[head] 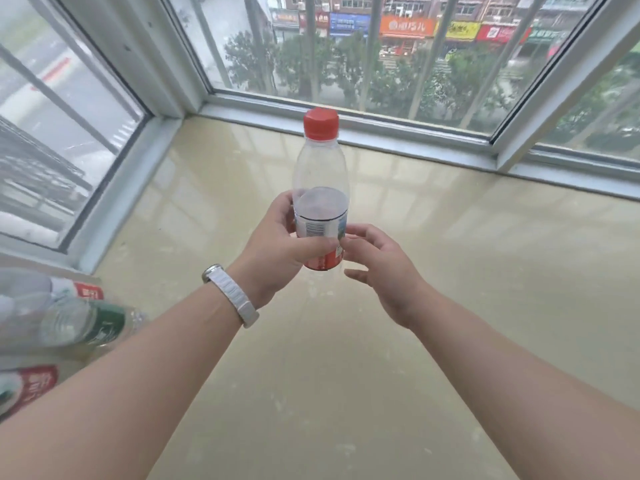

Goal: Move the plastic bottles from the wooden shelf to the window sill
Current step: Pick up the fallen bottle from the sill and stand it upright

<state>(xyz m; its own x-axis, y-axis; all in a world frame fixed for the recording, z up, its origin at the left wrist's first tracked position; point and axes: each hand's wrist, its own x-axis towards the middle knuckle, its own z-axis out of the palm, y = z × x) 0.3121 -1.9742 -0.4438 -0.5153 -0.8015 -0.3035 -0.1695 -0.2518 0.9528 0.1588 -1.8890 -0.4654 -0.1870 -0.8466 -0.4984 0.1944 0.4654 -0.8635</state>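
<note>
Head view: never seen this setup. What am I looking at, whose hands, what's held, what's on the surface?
No machine here: one camera worn on a person's head, looking forward and down at two bare hands. The left hand, with a white wristband, has its grip around a clear bottle with a red cap, held upright above the beige window sill. The right hand is open beside the bottle's base, fingertips near the label. More bottles lie blurred at the lower left edge.

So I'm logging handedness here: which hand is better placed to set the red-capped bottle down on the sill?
Left. The left hand already grips the upright bottle around its label, above the window sill. The right hand is open beside it, fingertips barely touching.
</note>
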